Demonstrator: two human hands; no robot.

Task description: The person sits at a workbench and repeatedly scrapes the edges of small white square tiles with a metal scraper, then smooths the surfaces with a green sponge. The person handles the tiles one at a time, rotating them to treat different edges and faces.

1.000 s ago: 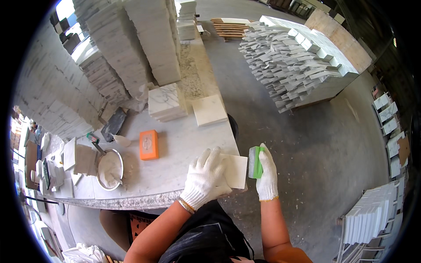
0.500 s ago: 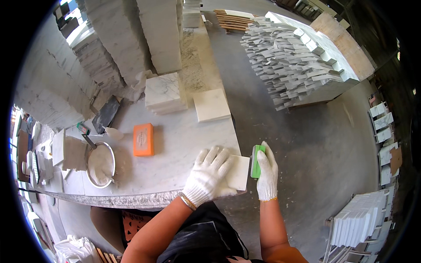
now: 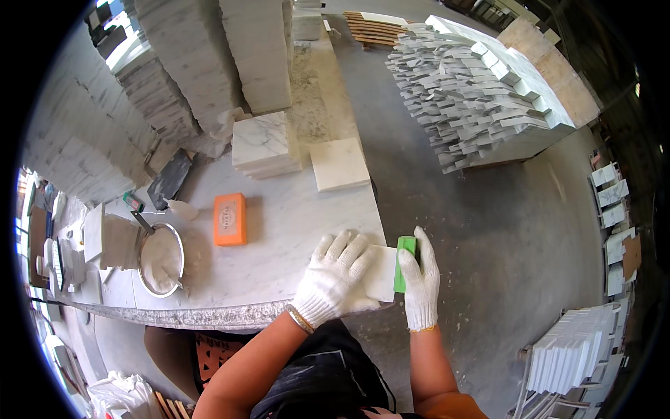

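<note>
Pin white rectangular tile (image 3: 381,274) under flat-spread, white-gloved left hand (image 3: 332,276); guide green oblong block (image 3: 405,263), gripped in white-gloved right hand (image 3: 421,285), square along tile's right edge.

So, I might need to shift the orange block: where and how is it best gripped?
Probably by its two long sides, from above: the orange block lies flat on the tabletop, is narrower from left to right, and nothing touches those sides.

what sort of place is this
Most likely a stone or tile workshop: tall stacks of veined white slabs by the worktable, a pile of pale strips, and a gloved right hand holding a green block beside a pale tile.
</note>
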